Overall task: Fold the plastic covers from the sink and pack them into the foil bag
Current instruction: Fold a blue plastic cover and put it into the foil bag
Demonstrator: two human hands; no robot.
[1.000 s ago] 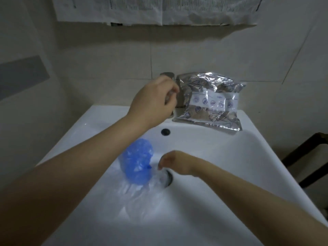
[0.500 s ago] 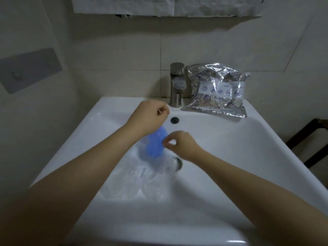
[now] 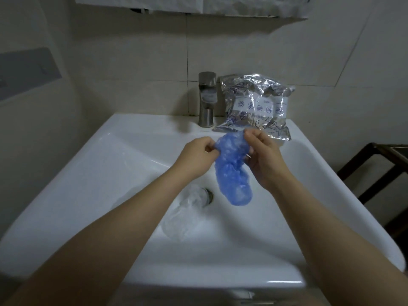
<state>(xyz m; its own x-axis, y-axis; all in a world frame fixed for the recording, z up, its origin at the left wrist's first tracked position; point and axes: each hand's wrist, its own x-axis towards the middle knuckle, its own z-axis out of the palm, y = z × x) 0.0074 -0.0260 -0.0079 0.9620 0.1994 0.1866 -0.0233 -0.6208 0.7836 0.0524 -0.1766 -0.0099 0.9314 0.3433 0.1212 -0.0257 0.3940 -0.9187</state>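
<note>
1. Lifted clear of the basin since half a second ago, the blue cover (image 3: 231,171) now hangs in the air above the sink (image 3: 132,164), where earlier it lay low by the drain (image 3: 207,195).
2. Both hands have risen with it: the left hand (image 3: 196,155) pinches the upper left edge of the cover, and the right hand (image 3: 262,155) pinches the upper right, each grip pressed together on the film.
3. Clear covers (image 3: 185,217) lie crumpled in the basin, over and near the drain.
4. At the back rim the foil bag (image 3: 256,107) stands just beside the tap (image 3: 206,100), leaning against the wall.
5. Handling, as I judge it: the cover is thin, very light and limp, so it sags and bunches under its own weight, and may cling or slip if wet.
6. Best hold is probably along the gathered top edge, two pinches apart, so that it can be pulled flat before folding.
</note>
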